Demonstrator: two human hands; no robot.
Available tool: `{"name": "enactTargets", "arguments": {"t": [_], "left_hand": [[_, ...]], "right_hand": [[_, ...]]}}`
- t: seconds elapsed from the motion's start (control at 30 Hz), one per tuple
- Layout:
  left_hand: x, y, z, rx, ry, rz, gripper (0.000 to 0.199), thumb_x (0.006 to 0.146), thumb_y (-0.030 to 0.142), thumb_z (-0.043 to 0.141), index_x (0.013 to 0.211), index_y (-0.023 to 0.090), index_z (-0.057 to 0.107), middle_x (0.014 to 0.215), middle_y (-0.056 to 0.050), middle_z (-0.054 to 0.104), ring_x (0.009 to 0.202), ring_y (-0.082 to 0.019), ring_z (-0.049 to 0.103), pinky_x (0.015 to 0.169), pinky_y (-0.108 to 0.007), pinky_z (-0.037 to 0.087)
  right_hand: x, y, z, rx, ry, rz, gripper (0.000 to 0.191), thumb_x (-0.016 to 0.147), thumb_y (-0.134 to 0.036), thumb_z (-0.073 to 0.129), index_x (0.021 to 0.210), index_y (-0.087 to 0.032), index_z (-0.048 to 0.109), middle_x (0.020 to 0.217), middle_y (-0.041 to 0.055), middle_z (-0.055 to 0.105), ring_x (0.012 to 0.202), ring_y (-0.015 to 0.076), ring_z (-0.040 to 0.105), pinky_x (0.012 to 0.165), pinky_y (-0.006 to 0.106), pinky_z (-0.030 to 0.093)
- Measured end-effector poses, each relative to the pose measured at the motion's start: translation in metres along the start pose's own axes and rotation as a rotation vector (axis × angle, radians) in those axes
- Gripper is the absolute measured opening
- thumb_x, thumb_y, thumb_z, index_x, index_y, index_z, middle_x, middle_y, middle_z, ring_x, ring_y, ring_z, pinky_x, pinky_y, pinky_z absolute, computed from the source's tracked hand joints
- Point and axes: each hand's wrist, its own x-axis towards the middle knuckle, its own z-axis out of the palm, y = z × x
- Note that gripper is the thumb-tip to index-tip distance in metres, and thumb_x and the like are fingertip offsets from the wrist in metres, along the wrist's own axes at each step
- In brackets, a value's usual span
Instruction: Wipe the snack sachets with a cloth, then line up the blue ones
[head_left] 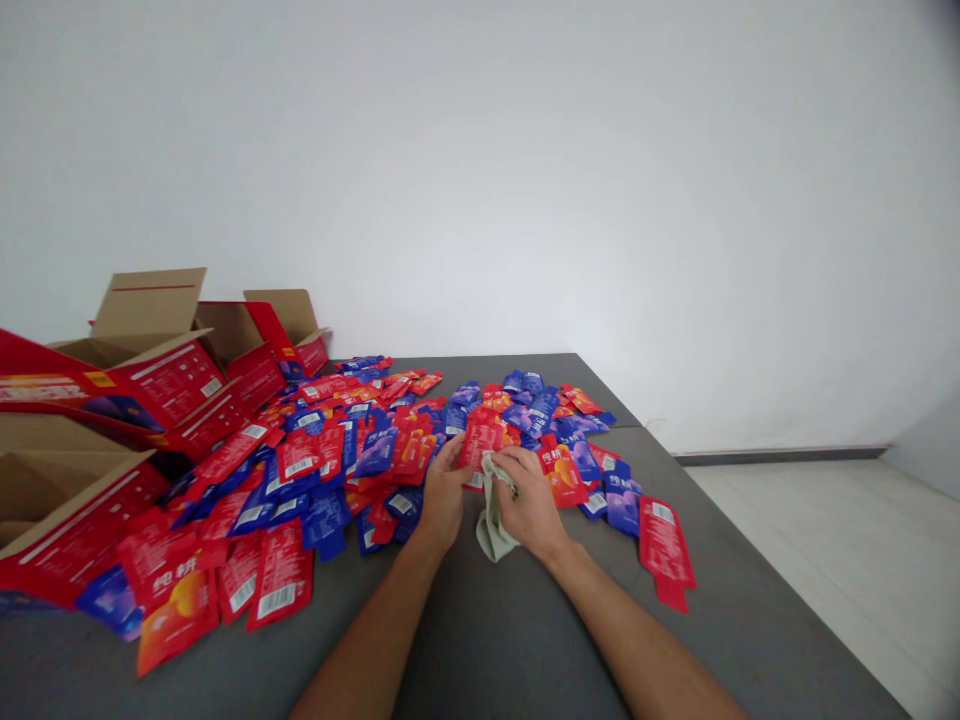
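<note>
Head view: red pouch [481, 440] between both hands [444, 492] [529, 500].

My right hand [529, 500] hides part of the cloth [491, 535], which covers an edge of the red pouch [478, 445] in my left hand [444, 492]; its small print is unreadable. Toward nine o'clock, my view cuts off the nearest carton [90, 525].

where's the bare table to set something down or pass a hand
Bare table shows between the left forearm and right forearm, and right of the latter, nearer than the lone red pouch. A narrower bare strip lies at the far edge, behind the right-hand pouch pile. Crowded: the left side, with open boxes and heaped pouches beside the left hand.
</note>
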Motion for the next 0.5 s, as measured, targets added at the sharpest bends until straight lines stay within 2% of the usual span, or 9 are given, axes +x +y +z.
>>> {"name": "enactTargets", "arguments": {"t": [0.1,0.3,0.43,0.5], "left_hand": [[0.003,0.004,-0.004,-0.024,0.050,-0.029,0.068,0.062,0.010,0.062,0.128,0.022,0.056,0.112,-0.006,0.067,0.088,-0.017,0.066,0.074,-0.028,0.050],[-0.002,0.005,0.002,-0.122,-0.065,-0.159,0.051,0.062,0.008,0.064,0.112,0.016,0.068,0.111,-0.008,0.071,0.092,-0.018,0.066,0.081,-0.027,0.048],[-0.008,-0.003,0.012,-0.172,-0.115,-0.241,0.023,0.074,0.023,0.067,0.093,0.012,0.071,0.096,-0.009,0.074,0.090,-0.020,0.068,0.080,-0.030,0.051],[-0.009,-0.006,0.016,-0.217,-0.087,-0.244,0.024,0.077,0.032,0.067,0.089,0.012,0.070,0.092,-0.009,0.074,0.089,-0.021,0.069,0.081,-0.032,0.052]], "right_hand": [[0.001,0.000,-0.001,0.021,0.075,0.048,0.034,0.089,-0.015,0.050,0.120,-0.024,0.060,0.121,0.0101,0.059,0.115,0.0239,0.054,0.101,0.044,0.044],[0.001,-0.004,0.002,0.066,0.044,0.004,0.028,0.092,-0.020,0.052,0.119,-0.025,0.061,0.120,0.0099,0.059,0.115,0.0226,0.055,0.100,0.042,0.047],[-0.001,-0.006,0.005,0.050,0.006,-0.015,0.032,0.092,-0.018,0.051,0.120,-0.026,0.063,0.120,0.0097,0.059,0.113,0.0230,0.055,0.098,0.042,0.048],[-0.002,-0.007,0.006,0.029,-0.014,-0.032,0.035,0.091,-0.016,0.050,0.121,-0.027,0.063,0.120,0.0095,0.059,0.113,0.0234,0.054,0.098,0.042,0.048]]}}
